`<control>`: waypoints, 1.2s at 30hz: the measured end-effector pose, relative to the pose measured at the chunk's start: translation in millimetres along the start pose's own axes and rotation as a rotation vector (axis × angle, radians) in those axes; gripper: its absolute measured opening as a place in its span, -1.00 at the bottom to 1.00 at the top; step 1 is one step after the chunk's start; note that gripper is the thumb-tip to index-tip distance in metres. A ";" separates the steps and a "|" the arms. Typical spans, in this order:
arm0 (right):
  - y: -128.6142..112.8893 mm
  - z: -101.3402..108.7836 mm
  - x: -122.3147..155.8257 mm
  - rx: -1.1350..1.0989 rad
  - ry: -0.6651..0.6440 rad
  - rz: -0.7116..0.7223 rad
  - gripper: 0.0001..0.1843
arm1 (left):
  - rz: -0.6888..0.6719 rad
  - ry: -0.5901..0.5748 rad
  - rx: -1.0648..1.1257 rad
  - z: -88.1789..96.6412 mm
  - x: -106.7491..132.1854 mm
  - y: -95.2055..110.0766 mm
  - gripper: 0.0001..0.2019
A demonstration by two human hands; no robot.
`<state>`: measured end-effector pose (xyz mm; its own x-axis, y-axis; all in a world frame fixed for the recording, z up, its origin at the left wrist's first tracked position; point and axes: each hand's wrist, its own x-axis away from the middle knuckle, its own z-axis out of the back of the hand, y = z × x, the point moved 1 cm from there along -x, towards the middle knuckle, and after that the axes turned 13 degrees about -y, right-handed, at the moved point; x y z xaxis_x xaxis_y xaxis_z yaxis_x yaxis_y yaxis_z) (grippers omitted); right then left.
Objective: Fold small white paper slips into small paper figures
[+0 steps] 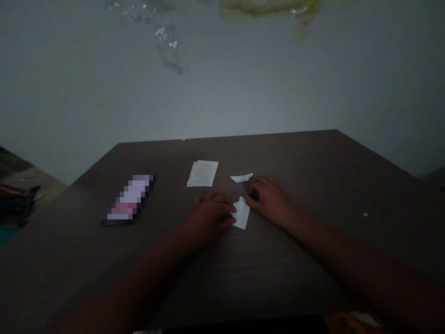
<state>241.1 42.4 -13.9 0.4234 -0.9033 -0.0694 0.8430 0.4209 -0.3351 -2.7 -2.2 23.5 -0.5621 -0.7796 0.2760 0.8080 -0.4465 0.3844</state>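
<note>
A small piece of white printed paper [242, 218] lies on the table between my hands, with a fold near its top. My left hand [212, 215] has its curled fingertips and thumb on the paper's left edge. My right hand [269, 197] is bent around the upper right corner, its thumb and a finger closed on the paper there. Just beyond them sits a small folded paper boat [242, 178]. To the left of the boat is a stack of printed paper sheets [203, 174].
A phone [128, 199], its screen blurred out, lies on the left of the brown wooden table [295, 153]. A tiny white scrap [365, 214] is on the right. Behind the table rises a pale wall [243, 93] with clear and yellow plastic [271, 8] hanging at the top.
</note>
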 end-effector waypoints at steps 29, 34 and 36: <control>-14.8 0.6 14.1 -0.036 -0.015 0.033 -0.82 | 0.014 -0.010 -0.014 1.7 1.5 0.6 -0.71; -33.7 -3.4 30.8 -0.100 -0.068 0.113 -0.70 | -0.021 0.028 -0.018 2.3 4.9 2.8 -0.72; -35.7 -5.7 31.6 -0.120 -0.069 0.120 -0.69 | -0.030 0.023 -0.017 2.7 5.3 2.8 -0.72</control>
<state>222.5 -1.7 -9.5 0.5436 -0.8378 -0.0519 0.7414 0.5082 -0.4382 -3.9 -6.4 28.4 -0.5823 -0.7755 0.2440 0.7938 -0.4775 0.3768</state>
